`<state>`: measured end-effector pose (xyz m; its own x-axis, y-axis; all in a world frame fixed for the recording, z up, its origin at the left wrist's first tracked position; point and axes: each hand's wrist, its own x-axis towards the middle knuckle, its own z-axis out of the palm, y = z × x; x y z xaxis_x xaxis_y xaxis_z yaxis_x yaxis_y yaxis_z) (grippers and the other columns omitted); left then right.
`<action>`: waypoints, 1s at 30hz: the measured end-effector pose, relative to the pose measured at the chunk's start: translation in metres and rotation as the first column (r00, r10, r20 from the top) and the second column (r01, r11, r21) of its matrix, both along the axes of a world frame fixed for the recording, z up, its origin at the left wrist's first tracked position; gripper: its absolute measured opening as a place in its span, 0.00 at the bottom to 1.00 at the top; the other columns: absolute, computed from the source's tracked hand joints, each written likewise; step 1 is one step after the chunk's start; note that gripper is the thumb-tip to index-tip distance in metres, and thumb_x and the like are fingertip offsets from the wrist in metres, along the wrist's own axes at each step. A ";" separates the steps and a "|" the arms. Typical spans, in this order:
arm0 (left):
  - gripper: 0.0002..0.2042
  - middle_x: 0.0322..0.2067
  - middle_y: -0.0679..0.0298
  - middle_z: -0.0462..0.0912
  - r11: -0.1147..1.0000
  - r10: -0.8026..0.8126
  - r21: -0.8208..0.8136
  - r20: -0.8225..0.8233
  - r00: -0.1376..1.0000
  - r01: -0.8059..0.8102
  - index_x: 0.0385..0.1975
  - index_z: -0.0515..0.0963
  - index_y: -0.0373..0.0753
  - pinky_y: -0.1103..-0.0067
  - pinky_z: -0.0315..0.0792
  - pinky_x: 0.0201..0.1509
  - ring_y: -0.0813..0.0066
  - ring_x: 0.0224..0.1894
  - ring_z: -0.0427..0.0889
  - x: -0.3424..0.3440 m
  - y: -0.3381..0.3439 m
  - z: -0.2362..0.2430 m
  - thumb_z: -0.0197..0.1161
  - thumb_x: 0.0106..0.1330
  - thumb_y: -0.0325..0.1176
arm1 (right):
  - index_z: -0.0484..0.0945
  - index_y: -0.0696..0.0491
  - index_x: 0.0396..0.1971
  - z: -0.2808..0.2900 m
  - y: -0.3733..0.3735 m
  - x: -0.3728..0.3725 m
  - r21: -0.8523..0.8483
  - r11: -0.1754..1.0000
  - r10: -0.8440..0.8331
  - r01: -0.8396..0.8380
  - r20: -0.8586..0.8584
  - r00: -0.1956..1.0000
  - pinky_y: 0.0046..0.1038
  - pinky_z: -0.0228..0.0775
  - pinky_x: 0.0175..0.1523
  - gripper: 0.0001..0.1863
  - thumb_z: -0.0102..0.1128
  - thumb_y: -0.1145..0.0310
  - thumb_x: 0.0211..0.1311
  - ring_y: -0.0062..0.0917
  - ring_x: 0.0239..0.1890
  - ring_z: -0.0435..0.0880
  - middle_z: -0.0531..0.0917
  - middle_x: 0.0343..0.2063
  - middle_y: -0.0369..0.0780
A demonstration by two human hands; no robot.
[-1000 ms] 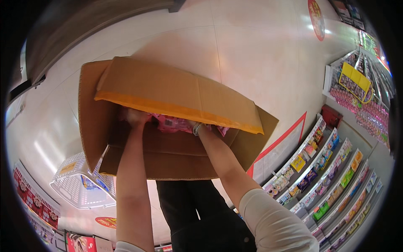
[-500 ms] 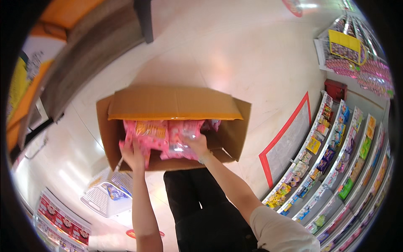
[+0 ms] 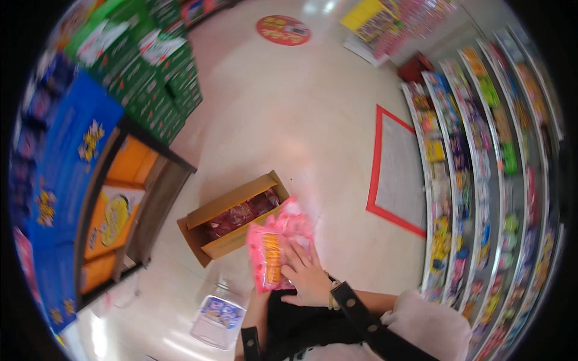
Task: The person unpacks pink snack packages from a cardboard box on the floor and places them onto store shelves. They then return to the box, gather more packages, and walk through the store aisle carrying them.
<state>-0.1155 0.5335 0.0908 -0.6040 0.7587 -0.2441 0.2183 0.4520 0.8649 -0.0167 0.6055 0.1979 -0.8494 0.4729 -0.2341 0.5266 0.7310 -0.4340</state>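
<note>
I hold pink plastic packets (image 3: 272, 253) at the lower middle, raised in front of my dark clothing. My right hand (image 3: 306, 283) lies over their front with its fingers spread and curved against the plastic. My left hand (image 3: 262, 295) grips them from below, its fingers mostly hidden behind them. Beyond them, the open cardboard box (image 3: 232, 243) sits on the floor with more packets inside, tinted dark red in the shade. A pale plastic basket (image 3: 205, 331) with a blue-and-white item in it is below the box.
Curved shelves of small snack bags (image 3: 442, 192) line the right, beside a red-taped rectangle (image 3: 376, 162) on the floor. At left are a blue display (image 3: 72, 150), an orange-lined rack (image 3: 111, 222) and stacked green cartons (image 3: 150, 90). A yellow display (image 3: 364, 18) is at the back.
Both hands have come out of the box, lifting pink packets toward my body. My view has widened and swung, so the box now appears smaller, tilted and farther away.
</note>
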 end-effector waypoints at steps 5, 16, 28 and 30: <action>0.09 0.31 0.56 0.73 0.906 -0.370 0.232 0.024 0.929 0.355 0.32 0.77 0.36 0.71 0.68 0.38 0.61 0.33 0.74 0.073 0.033 0.092 0.57 0.57 0.35 | 0.68 0.56 0.36 0.055 0.009 0.104 -0.367 0.928 -0.169 0.067 -0.254 0.952 0.39 0.58 0.55 0.34 0.72 0.49 0.34 0.41 0.58 0.61 0.61 0.56 0.53; 0.08 0.26 0.61 0.71 0.372 -0.904 0.271 -0.110 0.413 0.888 0.28 0.78 0.35 0.75 0.66 0.32 0.69 0.28 0.71 0.272 0.130 0.131 0.61 0.56 0.34 | 0.62 0.60 0.52 0.108 0.035 0.357 -0.764 0.505 -0.848 0.402 -0.352 0.396 0.25 0.64 0.55 0.45 0.77 0.58 0.34 0.22 0.50 0.70 0.73 0.47 0.41; 0.06 0.18 0.60 0.67 -0.004 -0.946 0.398 -0.298 0.126 0.917 0.21 0.78 0.36 0.74 0.63 0.28 0.67 0.23 0.66 0.524 0.272 0.152 0.60 0.53 0.31 | 0.71 0.58 0.46 0.114 0.051 0.601 -0.722 0.397 -0.836 0.567 -0.540 -0.101 0.24 0.68 0.50 0.29 0.71 0.66 0.43 0.20 0.43 0.76 0.78 0.42 0.37; 0.06 0.16 0.57 0.70 0.020 -0.955 0.455 -0.254 0.152 0.890 0.21 0.78 0.37 0.72 0.63 0.32 0.61 0.26 0.68 0.556 0.309 0.160 0.58 0.53 0.31 | 0.72 0.59 0.46 0.115 0.078 0.642 -0.727 0.316 -0.818 0.610 -0.534 -0.212 0.24 0.69 0.49 0.27 0.70 0.67 0.44 0.21 0.43 0.76 0.79 0.42 0.37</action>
